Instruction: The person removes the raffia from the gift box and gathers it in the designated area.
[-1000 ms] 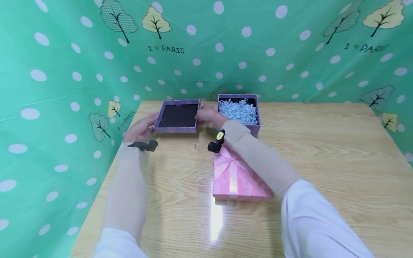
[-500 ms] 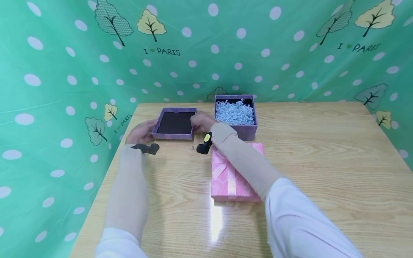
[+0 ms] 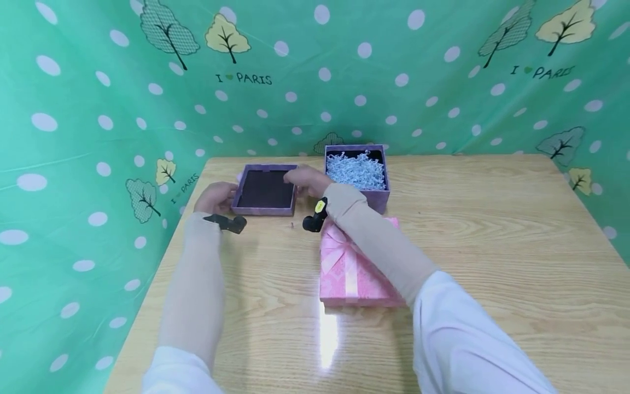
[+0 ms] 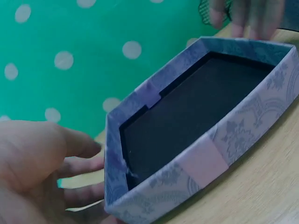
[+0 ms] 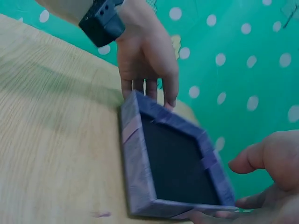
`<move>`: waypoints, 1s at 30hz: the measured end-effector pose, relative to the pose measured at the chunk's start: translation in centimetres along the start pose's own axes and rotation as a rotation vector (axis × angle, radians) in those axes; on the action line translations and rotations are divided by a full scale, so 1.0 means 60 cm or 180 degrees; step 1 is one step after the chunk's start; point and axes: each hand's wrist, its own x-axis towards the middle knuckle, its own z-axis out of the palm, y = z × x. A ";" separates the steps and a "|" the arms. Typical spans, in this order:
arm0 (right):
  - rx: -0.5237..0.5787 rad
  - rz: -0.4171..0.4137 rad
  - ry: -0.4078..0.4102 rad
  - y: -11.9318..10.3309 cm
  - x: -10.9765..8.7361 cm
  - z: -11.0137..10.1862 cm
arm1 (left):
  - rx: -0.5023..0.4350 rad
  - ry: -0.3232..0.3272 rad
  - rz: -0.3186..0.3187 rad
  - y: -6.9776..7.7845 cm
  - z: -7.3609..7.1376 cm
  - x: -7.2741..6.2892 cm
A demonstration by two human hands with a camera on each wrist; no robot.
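Observation:
A shallow purple box lid [image 3: 263, 212] with a black inside lies hollow side up at the table's back left. My left hand [image 3: 215, 197] is at its left side, fingertips against the outer wall and thumb apart from the rim, as the left wrist view shows. On the opposite side is my right hand [image 3: 310, 179]; its fingers [image 5: 254, 200] touch the outer wall while the thumb is lifted clear of the rim. A bit of pale ribbon [image 3: 239, 177] shows beyond the lid's left edge. Its underside is hidden.
Right of the lid stands a purple box [image 3: 376, 201] filled with light blue shredded paper [image 3: 356, 171]. A pink gift box [image 3: 339, 279] with a ribbon bow lies nearer, partly under my right forearm. A tiny scrap [image 3: 292, 225] lies on the wooden table [image 3: 482, 230]. Green curtain hangs behind and left.
The lid has come nearer and settled on the table. My right thumb has let go of its right wall and lifted. The head view has shifted slightly.

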 end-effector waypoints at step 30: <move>-0.0520 -0.0761 0.0373 -0.010 -0.110 -0.207 | -0.0700 -0.0793 0.1020 0.178 0.139 -0.059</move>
